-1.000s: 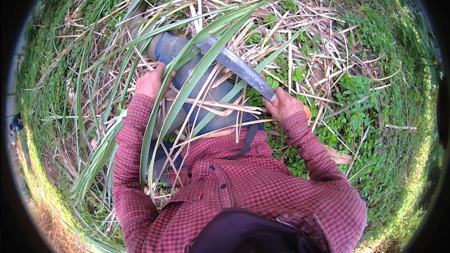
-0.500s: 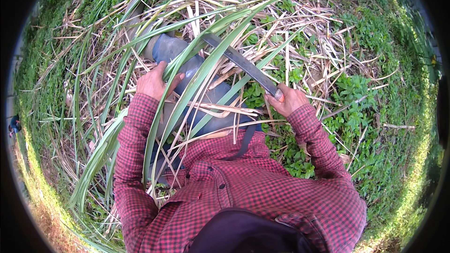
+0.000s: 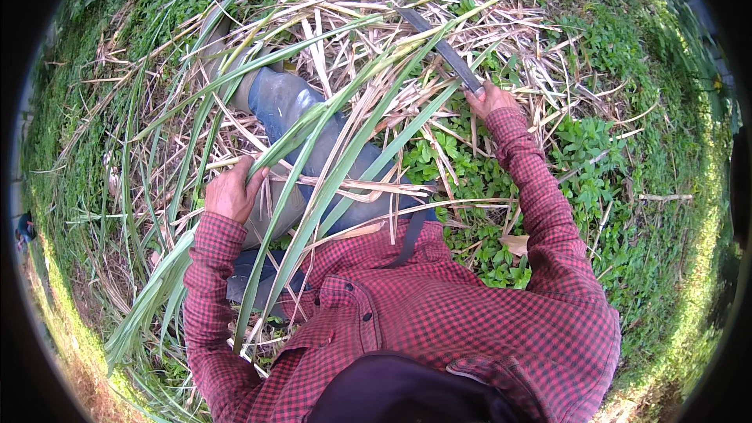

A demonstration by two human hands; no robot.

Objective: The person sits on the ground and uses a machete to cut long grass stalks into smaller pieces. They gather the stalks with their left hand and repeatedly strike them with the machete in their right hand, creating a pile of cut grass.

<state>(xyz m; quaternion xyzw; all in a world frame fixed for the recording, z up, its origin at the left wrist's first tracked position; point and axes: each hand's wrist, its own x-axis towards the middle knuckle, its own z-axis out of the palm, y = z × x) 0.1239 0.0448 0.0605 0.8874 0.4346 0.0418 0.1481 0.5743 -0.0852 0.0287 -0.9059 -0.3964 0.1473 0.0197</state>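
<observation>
Long green blade-like leaves (image 3: 299,130) run through my left hand (image 3: 232,190), whose fingers close round them. The bunch reaches up and right across my lap, and its other end trails down past my left forearm. In my right hand (image 3: 490,100) is a machete (image 3: 450,55), gripped by its handle, which the fingers cover. Its dark straight blade points up and left, with the tip over the far ends of the leaves. Dry straw-coloured leaves (image 3: 368,188) lie mixed with green ones over my blue-and-grey trousers (image 3: 294,106).
Cut dry stalks and leaves (image 3: 540,55) litter the ground ahead. Low green plants (image 3: 587,149) grow at the right. My legs stretch forward to the left, with a greyish boot (image 3: 223,59) among the leaves. At the far left rim is a small, blurred figure (image 3: 25,227).
My right hand has moved up and right with the machete, taking the blade farther from my legs. My left hand has shifted down and left, still holding the leaves.
</observation>
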